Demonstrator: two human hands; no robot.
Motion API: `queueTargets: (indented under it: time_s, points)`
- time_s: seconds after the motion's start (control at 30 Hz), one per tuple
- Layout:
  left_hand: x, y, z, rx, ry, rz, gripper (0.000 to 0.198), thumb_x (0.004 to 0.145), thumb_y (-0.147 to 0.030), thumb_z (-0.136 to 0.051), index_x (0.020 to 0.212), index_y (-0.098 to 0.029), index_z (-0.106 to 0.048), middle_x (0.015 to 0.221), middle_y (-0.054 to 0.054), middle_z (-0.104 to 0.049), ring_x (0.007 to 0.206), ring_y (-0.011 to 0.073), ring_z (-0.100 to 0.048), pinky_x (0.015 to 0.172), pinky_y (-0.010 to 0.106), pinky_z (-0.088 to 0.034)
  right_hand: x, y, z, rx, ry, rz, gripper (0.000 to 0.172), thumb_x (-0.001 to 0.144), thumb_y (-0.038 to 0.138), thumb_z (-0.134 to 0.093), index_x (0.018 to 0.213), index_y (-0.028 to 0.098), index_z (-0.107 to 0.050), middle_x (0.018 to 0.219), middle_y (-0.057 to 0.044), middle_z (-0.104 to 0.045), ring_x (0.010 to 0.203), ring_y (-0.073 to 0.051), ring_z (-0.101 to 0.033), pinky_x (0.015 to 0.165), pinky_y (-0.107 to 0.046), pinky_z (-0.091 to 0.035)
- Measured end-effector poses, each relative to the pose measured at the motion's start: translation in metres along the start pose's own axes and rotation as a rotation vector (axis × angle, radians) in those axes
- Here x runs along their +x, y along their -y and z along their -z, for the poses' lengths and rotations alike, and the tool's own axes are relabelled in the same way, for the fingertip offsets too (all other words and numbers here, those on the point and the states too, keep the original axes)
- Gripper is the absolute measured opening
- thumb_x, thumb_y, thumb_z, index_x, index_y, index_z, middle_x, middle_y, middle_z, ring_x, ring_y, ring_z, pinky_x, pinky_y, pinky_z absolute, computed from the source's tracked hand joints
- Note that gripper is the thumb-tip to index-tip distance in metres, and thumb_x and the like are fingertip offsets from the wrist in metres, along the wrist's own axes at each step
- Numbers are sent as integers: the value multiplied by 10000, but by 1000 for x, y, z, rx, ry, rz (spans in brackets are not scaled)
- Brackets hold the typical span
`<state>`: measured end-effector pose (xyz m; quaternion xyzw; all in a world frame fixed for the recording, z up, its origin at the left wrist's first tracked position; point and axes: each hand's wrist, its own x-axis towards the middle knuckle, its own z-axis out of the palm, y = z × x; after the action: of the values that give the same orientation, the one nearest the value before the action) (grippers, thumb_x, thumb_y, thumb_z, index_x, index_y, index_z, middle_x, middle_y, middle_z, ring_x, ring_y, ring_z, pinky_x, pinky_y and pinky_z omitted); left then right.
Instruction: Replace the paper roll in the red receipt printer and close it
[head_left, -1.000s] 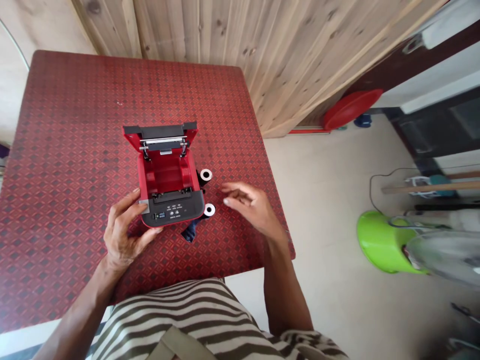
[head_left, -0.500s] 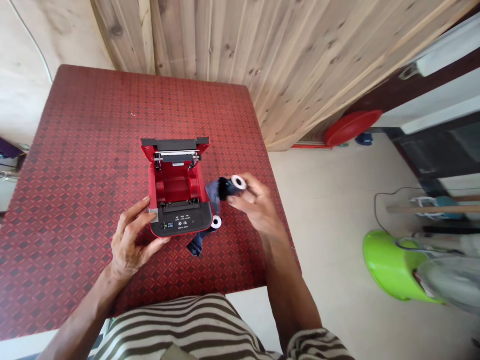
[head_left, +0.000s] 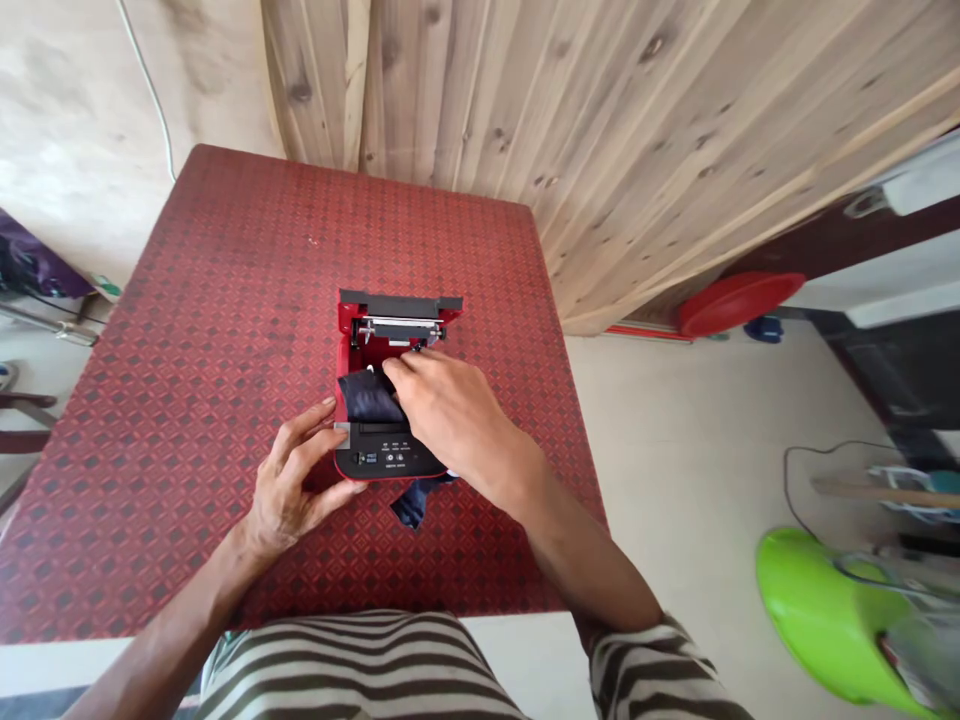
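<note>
Across the frame's left and middle, our red-patterned table (head_left: 247, 300) bears a lid-up label printer (head_left: 395, 462). Our left hand (head_left: 292, 480) clasps its lower-left corner; our right hand (head_left: 454, 410) covers much of the bay where the navy ribbon roll (head_left: 369, 398) lies, its grip hidden from us. We judge this the loading step, calling next for square seating.

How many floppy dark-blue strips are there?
2: one floppy dark-blue strip over the open red-and-black machine, another on the patterned red table. Right hand may hide more.
</note>
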<state>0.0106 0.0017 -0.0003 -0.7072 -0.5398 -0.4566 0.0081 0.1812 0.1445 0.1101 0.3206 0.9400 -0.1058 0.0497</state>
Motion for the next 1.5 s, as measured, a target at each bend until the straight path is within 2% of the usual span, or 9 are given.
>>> queueTargets:
  time_s: [0.27,0.67,0.8,0.9,1.0,1.1,1.23,1.37,1.5]
  points:
    - [-2,-1,-1,-25,-1,21,572,912,-437,-775,1403,-237,-562,1425,164,-650,1266,277,-702,995,418,-658,21,-8,-7,-62,119,5,301,1025,68,-475,1090,136,-762,1040,-172,-804,977,-293,-783,752,-359,-551]
    - [-3,0,-1,-3,3,19,567,921,-445,-762,1405,-237,-553,1415,165,-652,1264,276,-700,991,415,-656,18,-4,-6,-19,115,-45,328,1038,80,-443,1171,125,-740,1092,-181,-798,958,-296,-788,770,-392,-579]
    - [-3,-1,0,-18,18,26,560,925,-414,-761,1410,-219,-562,1411,176,-655,1281,281,-692,1002,411,-653,4,-6,-1,170,53,41,492,974,-37,-407,1376,130,-636,1302,-160,-746,1090,-241,-755,904,-390,-593]
    - [-2,-2,0,-6,10,23,563,922,-428,-761,1407,-220,-563,1411,177,-654,1265,280,-699,999,419,-654,-8,-10,2,369,17,195,547,928,-62,-421,1387,160,-619,1311,-119,-742,1164,-219,-704,1012,-404,-570]
    - [0,-1,0,8,4,9,545,932,-453,-745,1392,-223,-563,1399,171,-657,1251,268,-702,987,411,-654,-19,-14,3,473,-49,276,522,893,-65,-452,1320,167,-642,1250,-94,-742,1170,-222,-659,1055,-423,-546]
    - [2,-2,3,1,15,-1,542,934,-455,-746,1382,-216,-557,1392,171,-653,1246,259,-699,982,401,-649,-32,-17,0,491,-134,319,378,921,-10,-558,1228,170,-686,1218,-90,-729,1140,-230,-638,1082,-447,-526]
    - [13,-5,19,0,114,29,530,941,-476,-734,1364,-200,-573,1367,164,-654,1210,247,-701,978,380,-636,-44,-14,-14,421,-297,302,171,1024,110,-593,1065,189,-740,1091,-74,-739,1006,-204,-638,972,-396,-566]
    - [51,-3,42,42,198,-28,599,968,-521,-680,1457,-214,-521,1298,120,-695,1179,234,-706,975,363,-623,-50,-5,-32,348,-500,231,214,1040,96,-562,1032,170,-763,1004,-78,-736,942,-187,-624,853,-313,-579]
    - [109,9,40,88,72,-73,561,1011,-509,-615,1474,-204,-532,1416,138,-639,1350,261,-606,1151,441,-522,-56,3,-45,265,-704,204,201,1022,82,-595,1032,170,-775,997,-73,-759,842,-168,-602,775,-293,-560]
